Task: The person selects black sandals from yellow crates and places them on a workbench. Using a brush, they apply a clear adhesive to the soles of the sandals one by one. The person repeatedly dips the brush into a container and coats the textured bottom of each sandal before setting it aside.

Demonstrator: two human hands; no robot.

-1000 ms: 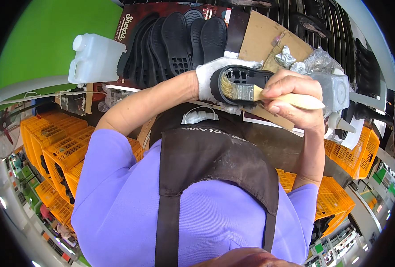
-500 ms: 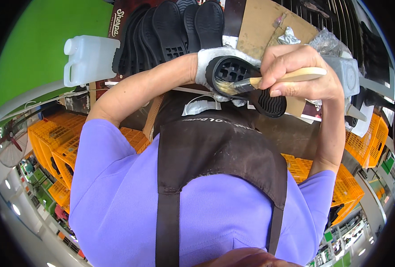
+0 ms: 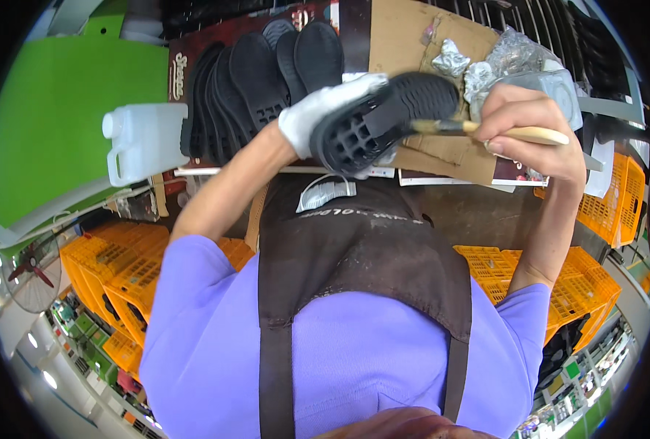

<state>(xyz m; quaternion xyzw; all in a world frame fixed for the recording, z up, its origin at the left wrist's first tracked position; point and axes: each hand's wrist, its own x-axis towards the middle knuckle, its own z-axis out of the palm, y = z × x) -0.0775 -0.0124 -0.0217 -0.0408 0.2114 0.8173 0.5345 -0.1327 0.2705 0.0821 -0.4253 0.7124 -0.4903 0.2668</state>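
My left hand (image 3: 312,121), in a white glove, grips a black shoe sole (image 3: 402,113) and holds it up over the bench, with its gridded heel toward my lower left. The fingers beneath the sole are mostly hidden. My bare right hand (image 3: 526,121) is closed around the pale wooden handle of a paintbrush (image 3: 519,133). The brush's bristle end meets the lower right edge of the sole and looks slightly blurred. Several more black shoe soles (image 3: 255,73) lean in a row at the back left of the bench.
A translucent white jug (image 3: 149,139) stands left of the soles. Crumpled foil (image 3: 451,58) lies on cardboard (image 3: 394,40), near a clear plastic container (image 3: 555,91). Orange crates (image 3: 559,282) stand below the bench on both sides. A fan (image 3: 32,271) is at far left.
The sole has turned and tilted, so its gridded heel now points lower left and its ridged end upper right. The brush has moved from inside the heel to the sole's right-hand edge.
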